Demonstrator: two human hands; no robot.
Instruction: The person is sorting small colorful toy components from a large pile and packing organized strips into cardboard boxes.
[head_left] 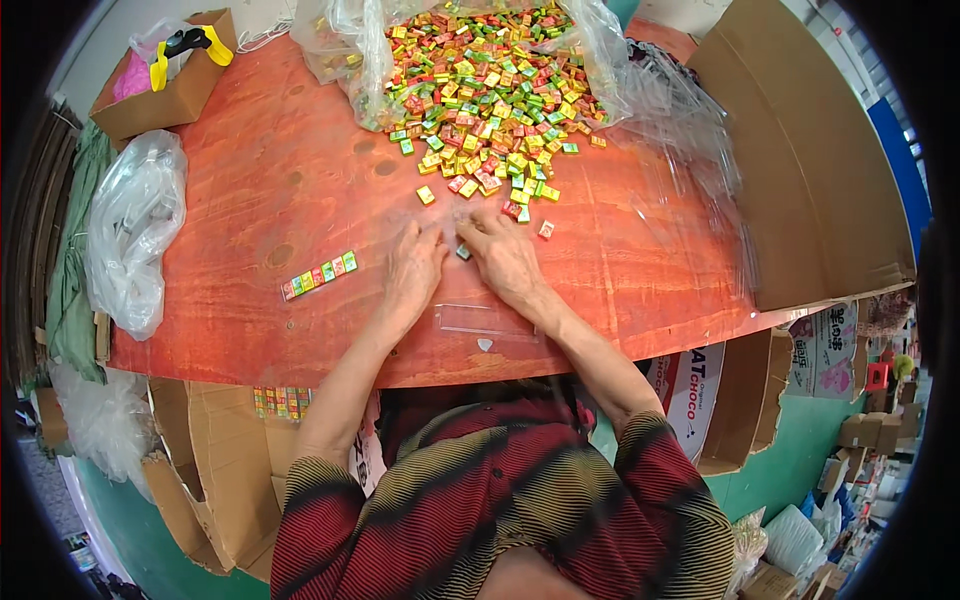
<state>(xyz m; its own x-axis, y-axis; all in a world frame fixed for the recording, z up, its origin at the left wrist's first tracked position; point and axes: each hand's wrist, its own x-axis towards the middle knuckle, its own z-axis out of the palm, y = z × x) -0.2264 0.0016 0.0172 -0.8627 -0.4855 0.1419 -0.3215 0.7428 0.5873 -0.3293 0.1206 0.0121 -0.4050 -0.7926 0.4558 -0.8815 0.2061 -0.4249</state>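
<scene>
My left hand rests low over the middle of the table, its fingers curled; whatever they hold is hidden, though a faint clear plastic shape shows by the fingertips. Beside it, my right hand has thumb and fingers drawn together around a small dark-green box. A red box lies against the right knuckles, and a pale red one sits just to the right. Left of my hands is a row of several small coloured boxes. Nearer me lies a clear plastic sleeve or tray.
A large heap of small coloured boxes spills from a clear plastic bag at the back. Tall cardboard stands at the right. At left are a crumpled plastic bag and a carton. A white chip lies near the front edge.
</scene>
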